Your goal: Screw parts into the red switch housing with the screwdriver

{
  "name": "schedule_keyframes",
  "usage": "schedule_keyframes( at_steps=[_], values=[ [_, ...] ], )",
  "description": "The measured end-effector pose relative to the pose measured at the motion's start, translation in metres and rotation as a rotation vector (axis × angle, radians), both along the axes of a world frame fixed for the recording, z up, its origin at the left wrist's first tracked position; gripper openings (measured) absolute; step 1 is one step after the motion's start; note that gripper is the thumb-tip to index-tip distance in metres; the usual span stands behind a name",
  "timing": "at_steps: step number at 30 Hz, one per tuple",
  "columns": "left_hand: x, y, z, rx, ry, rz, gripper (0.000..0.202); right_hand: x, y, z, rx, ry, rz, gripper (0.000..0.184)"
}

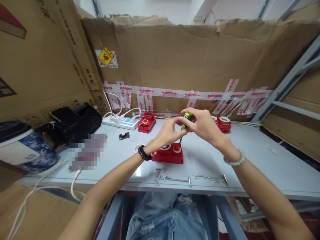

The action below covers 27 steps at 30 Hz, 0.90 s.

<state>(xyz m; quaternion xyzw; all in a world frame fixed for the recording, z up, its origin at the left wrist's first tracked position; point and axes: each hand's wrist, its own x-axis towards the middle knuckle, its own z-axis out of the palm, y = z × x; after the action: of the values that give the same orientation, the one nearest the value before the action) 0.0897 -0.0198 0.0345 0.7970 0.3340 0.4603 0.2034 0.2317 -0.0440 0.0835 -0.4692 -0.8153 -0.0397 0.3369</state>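
A red button box [168, 153] with two white-ringed holes lies on the pale table [262, 166] in front of me. A screwdriver [185, 122] with a green and yellow handle stands upright over its right hole, tip down into the box. My right hand [203, 126] is wrapped round the top of the handle. My left hand [169, 131] pinches the handle from the left, fingers closed on it.
Two more red boxes [146, 121] [223, 122] sit at the back, beside a white power strip [121, 121]. A small black part with a red button [124, 135], a white ring [137, 147] and loose metal pieces [175, 178] lie nearby. A black bag [75, 123] is left; cardboard walls surround.
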Motion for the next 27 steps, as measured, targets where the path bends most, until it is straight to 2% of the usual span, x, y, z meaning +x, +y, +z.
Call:
schedule_keyframes(
  at_steps=[2, 4, 6, 9, 11, 14, 17, 19, 21, 24, 25, 27],
  values=[
    [0.001, 0.001, -0.003, 0.0, -0.012, 0.084, 0.02, -0.008, -0.001, -0.002, 0.053, -0.062, -0.118, 0.03],
    [0.001, 0.005, -0.005, -0.014, -0.032, 0.098, 0.02, -0.013, -0.002, -0.002, 0.081, -0.099, -0.169, 0.033],
    [0.0, 0.007, -0.004, -0.022, -0.04, 0.043, 0.016, -0.011, -0.003, 0.001, 0.067, -0.068, -0.1, 0.03],
    [-0.005, 0.006, 0.002, -0.042, -0.018, -0.062, 0.013, -0.002, -0.006, 0.006, -0.008, 0.006, 0.091, 0.031],
    [-0.006, 0.003, 0.005, -0.058, -0.012, -0.081, 0.012, 0.003, -0.007, 0.009, -0.022, 0.03, 0.122, 0.028],
    [-0.004, -0.001, 0.004, -0.029, -0.086, -0.016, 0.02, 0.001, -0.005, 0.007, 0.062, 0.028, -0.016, 0.022],
    [-0.001, 0.0, 0.001, -0.011, -0.139, 0.051, 0.026, -0.005, -0.001, 0.003, 0.146, 0.002, -0.199, 0.033],
    [-0.001, 0.001, 0.001, -0.025, -0.133, 0.041, 0.023, -0.006, 0.0, 0.002, 0.146, -0.007, -0.235, 0.035],
    [-0.002, 0.002, 0.004, -0.046, -0.107, -0.009, 0.017, -0.003, -0.002, 0.005, 0.099, 0.011, -0.148, 0.029],
    [-0.004, 0.0, 0.006, -0.068, -0.046, -0.084, 0.011, 0.003, -0.004, 0.009, -0.003, 0.047, 0.076, 0.025],
    [-0.004, 0.0, 0.006, -0.063, -0.033, -0.093, 0.01, 0.004, -0.005, 0.01, -0.019, 0.043, 0.103, 0.024],
    [-0.003, 0.0, 0.003, -0.03, -0.045, -0.061, 0.012, 0.001, -0.003, 0.008, 0.013, 0.016, 0.031, 0.022]
  ],
)
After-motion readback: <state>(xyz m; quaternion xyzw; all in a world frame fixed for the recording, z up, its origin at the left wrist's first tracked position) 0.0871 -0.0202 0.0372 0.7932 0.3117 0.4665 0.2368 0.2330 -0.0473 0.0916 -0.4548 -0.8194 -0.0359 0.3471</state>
